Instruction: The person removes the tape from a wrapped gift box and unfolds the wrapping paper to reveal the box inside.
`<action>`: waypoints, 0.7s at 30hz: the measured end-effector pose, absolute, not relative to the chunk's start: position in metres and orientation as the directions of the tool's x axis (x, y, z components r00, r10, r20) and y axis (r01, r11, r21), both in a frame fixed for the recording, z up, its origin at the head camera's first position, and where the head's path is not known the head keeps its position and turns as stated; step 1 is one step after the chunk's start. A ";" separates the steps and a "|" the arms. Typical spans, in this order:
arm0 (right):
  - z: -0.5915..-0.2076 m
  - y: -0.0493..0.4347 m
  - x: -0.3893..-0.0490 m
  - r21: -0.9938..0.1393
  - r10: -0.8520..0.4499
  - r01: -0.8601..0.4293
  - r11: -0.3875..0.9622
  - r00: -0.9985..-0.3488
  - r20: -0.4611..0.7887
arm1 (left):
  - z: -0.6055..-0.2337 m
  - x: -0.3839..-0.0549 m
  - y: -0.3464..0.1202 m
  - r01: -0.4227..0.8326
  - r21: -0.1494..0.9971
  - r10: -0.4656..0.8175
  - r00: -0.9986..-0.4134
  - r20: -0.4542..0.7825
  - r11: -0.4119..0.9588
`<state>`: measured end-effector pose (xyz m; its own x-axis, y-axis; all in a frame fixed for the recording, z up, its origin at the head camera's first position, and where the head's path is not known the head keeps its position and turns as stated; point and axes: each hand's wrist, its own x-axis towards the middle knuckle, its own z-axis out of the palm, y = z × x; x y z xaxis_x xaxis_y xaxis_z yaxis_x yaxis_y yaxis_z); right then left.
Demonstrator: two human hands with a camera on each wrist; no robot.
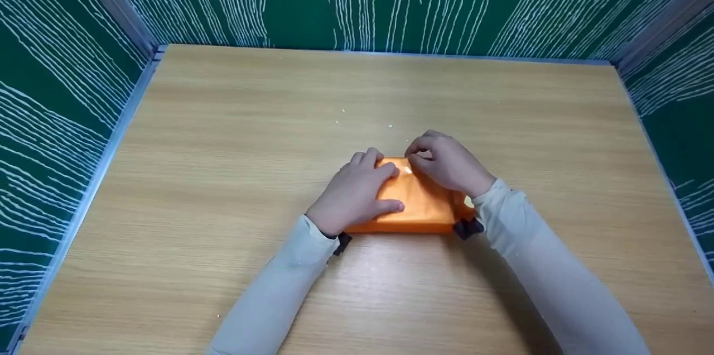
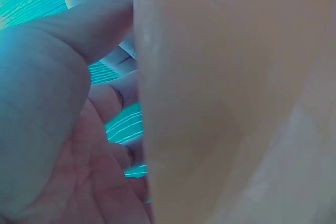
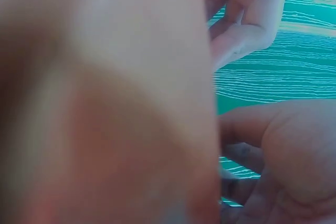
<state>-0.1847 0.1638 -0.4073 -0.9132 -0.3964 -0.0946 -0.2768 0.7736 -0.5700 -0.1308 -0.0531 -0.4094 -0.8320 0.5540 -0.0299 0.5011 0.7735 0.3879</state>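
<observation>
An orange wrapped parcel, flat and box-shaped, lies on the table. My left hand rests over its left part, thumb and forefinger spread on top, the other fingers at the far left edge. At the far edge, thumb and forefinger of my right hand pinch together on the orange wrapping; a small shiny spot shows beside them. The parcel's right end looks loose and folded. In the left wrist view the parcel is a blurred surface beside my palm. The right wrist view also has the parcel filling its left side.
The wooden table runs out on all sides of the parcel, with several tiny white specks beyond it. Green panels with white lines enclose the back and sides. Dark straps sit at both wrists.
</observation>
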 end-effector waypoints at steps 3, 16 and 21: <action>-0.407 0.163 -0.185 -0.583 -0.378 -0.267 0.767 -0.923 -0.074 | -0.409 -0.131 -0.054 0.503 0.393 0.555 -0.831 -0.024 0.770; -0.408 0.161 -0.183 -0.564 -0.365 -0.292 0.772 -0.931 -0.018 | -0.408 -0.131 -0.055 0.503 0.401 0.557 -0.830 -0.023 0.766; -0.406 0.160 -0.181 -0.569 -0.370 -0.304 0.765 -0.929 -0.002 | -0.407 -0.130 -0.055 0.503 0.405 0.558 -0.830 -0.022 0.764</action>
<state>-0.1809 0.1603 -0.4059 -0.9290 -0.3701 -0.0016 -0.3036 0.7646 -0.5685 -0.1302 -0.0548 -0.4069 -0.8299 0.5575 -0.0215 0.5026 0.7638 0.4050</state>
